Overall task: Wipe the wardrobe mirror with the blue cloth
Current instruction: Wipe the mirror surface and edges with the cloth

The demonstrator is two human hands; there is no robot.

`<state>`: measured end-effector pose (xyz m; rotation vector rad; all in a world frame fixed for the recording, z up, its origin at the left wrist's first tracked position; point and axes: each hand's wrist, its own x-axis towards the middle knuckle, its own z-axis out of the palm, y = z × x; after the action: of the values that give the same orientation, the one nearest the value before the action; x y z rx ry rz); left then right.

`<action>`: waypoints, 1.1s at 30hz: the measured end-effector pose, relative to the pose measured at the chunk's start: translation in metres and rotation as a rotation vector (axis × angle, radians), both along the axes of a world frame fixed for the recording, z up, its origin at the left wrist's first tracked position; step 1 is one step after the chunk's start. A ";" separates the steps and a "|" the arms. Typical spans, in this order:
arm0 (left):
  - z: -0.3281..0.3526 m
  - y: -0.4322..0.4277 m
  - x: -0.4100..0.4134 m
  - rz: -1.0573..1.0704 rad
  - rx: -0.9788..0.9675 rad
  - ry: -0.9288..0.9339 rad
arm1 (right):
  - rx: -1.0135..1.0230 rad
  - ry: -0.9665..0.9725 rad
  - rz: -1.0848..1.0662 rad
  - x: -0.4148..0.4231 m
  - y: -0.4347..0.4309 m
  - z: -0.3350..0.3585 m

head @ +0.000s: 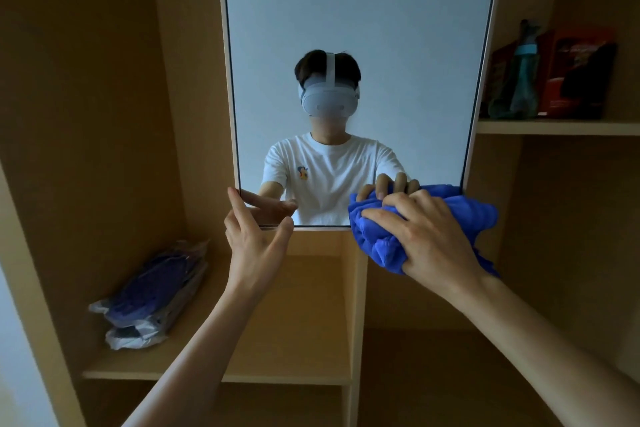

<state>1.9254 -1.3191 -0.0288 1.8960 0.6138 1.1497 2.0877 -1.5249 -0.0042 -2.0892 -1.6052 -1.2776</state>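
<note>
Wardrobe mirror (360, 28) stands upright ahead of you, between wooden compartments. On the left shelf (294, 340) lie plastic-wrapped packs (156, 291), well apart from the glass. Your left hand (254, 246) is spread with straight fingers, holding nothing, its fingertips touching the mirror's lower left corner. At the lower right corner your right hand (429, 236) curls its fingers over the bunched blue cloth (377, 246), pressing it against the glass. Farther right, the right shelf (554, 126) carries a teal bottle (524, 80) beside red boxes (575, 73).
</note>
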 end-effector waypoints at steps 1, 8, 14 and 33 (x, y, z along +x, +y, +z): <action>0.000 0.000 0.000 0.000 0.000 0.004 | -0.012 0.005 0.008 -0.001 -0.001 0.001; 0.006 -0.002 -0.005 -0.009 -0.019 0.024 | -0.064 0.006 -0.030 0.004 -0.009 0.034; 0.006 -0.003 -0.004 0.003 -0.021 0.024 | 0.144 -0.080 -0.009 0.018 -0.031 0.077; 0.004 -0.007 -0.002 0.032 -0.006 -0.034 | 0.154 0.172 -0.072 0.021 -0.040 -0.007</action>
<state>1.9237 -1.3257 -0.0247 1.8636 0.6307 1.1969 2.1091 -1.5653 -0.0112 -2.1142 -1.3284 -1.1664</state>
